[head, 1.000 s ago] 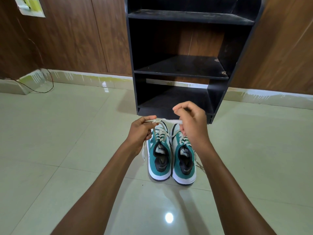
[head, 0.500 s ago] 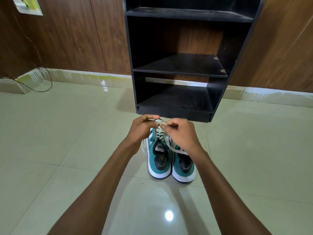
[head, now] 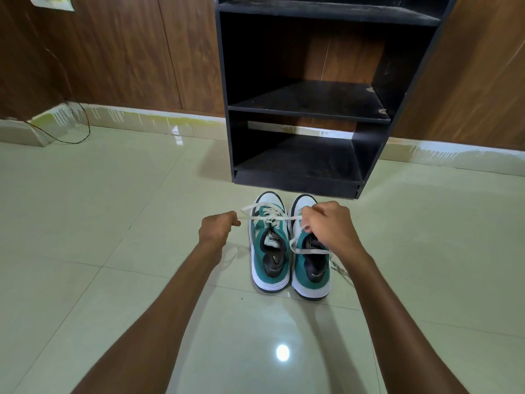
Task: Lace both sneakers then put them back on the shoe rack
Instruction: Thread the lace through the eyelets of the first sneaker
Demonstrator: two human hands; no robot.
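Note:
Two teal and white sneakers stand side by side on the floor, toes toward the black shoe rack [head: 369, 143]. The left sneaker [head: 268, 251] has a white lace [head: 267, 217] stretched sideways across its top. My left hand [head: 217, 228] is closed on one end of that lace, to the left of the shoe. My right hand [head: 329, 226] pinches the other end above the right sneaker [head: 311, 268], covering that shoe's front. A loop of lace hangs below my right hand, and loose lace trails on the floor at the right.
The rack's shelves hold nothing and it stands against a brown wooden wall [head: 127, 52]. A thin black cable [head: 74, 137] lies on the pale tiled floor [head: 113, 209] at the far left.
My hands were close together over the left sneaker. They have moved apart sideways and lower, drawing the lace taut, and the sneaker toes show again.

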